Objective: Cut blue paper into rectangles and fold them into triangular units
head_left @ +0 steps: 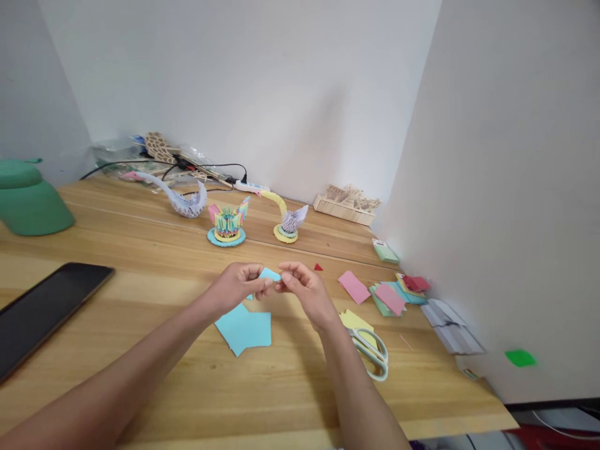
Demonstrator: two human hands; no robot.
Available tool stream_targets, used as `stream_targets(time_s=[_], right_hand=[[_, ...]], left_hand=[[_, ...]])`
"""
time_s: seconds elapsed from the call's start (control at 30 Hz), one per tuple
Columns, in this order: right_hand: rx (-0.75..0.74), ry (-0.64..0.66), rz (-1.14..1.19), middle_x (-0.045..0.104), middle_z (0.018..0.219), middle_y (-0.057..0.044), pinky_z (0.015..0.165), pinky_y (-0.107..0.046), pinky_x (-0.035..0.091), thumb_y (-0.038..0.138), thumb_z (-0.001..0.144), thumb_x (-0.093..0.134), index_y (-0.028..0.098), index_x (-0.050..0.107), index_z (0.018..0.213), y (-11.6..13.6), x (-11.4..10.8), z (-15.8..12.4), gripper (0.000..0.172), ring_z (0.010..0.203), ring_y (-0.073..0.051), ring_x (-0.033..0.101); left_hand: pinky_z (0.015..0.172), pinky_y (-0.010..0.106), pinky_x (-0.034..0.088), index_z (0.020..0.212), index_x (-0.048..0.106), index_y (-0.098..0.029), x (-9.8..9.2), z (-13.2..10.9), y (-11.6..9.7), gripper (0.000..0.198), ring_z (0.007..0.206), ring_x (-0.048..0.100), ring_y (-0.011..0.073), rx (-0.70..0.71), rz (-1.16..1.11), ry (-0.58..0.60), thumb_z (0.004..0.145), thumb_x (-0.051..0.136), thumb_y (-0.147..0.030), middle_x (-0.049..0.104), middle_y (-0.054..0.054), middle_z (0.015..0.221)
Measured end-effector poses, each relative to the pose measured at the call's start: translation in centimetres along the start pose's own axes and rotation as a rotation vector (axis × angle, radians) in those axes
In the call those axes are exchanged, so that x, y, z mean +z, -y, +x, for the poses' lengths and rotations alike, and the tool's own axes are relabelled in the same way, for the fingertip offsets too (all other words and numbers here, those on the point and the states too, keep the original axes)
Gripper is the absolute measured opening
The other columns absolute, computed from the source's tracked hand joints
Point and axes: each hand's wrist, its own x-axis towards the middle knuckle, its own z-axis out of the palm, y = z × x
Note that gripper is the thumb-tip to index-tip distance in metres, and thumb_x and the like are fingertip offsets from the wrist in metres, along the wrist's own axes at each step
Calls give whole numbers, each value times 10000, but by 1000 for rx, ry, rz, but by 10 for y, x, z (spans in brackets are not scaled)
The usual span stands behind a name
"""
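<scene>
Between my two hands is a small piece of blue paper point(269, 274), held just above the table. My left hand point(244, 284) pinches its left side between thumb and fingers. At its right end, the thumb and fingers of my right hand point(302, 289) close on the same paper; the fingers partly hide it. Below my hands, larger blue paper sheets point(246, 329) overlap on the wood. Scissors with pale handles point(375, 356) lie beside my right forearm, over yellow paper sheets point(359, 322).
Folded paper swans point(185, 203) and a multicoloured paper model point(228, 225) stand farther back. Pink paper point(354, 287) and stacked coloured sheets point(389, 299) lie to the right. A black phone point(47, 306) and a green container point(32, 203) are at left. A wooden model point(347, 205) sits near the wall.
</scene>
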Motion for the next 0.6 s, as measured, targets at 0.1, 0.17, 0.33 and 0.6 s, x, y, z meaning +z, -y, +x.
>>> stream_targets(time_s=[0.1, 0.17, 0.33, 0.6], right_hand=[[-37, -44, -153, 640, 774, -18, 686, -278, 453, 314, 724, 652, 177, 653, 882, -2, 0, 2, 209, 702, -135, 565], [-39, -98, -124, 640, 778, -18, 655, -269, 450, 317, 724, 648, 174, 663, 855, -4, -1, 4, 194, 654, -121, 543], [56, -162, 175, 563, 624, 31, 603, -252, 464, 336, 672, 698, 167, 629, 776, -3, -8, 7, 211, 546, -88, 495], [168, -45, 414, 551, 580, 40, 524, -207, 457, 312, 643, 735, 163, 588, 715, 1, -4, 2, 222, 508, -70, 489]], left_hand=[[527, 228, 392, 589, 569, -162, 4, 0, -3, 200, 535, 502, 117, -16, 79, -65, 714, 581, -316, 541, -19, 557], [547, 239, 420, 758, 608, -167, 7, -2, -6, 164, 577, 540, 136, 1, 104, -100, 721, 584, -325, 583, -9, 628], [803, 324, 447, 1183, 482, -229, 8, -6, -4, 457, 852, 608, 183, 280, 438, -198, 736, 567, -190, 645, 32, 965], [769, 324, 426, 783, 627, -209, 6, -9, 0, 142, 781, 623, 194, 669, 830, -346, 855, 507, -235, 702, 50, 801]])
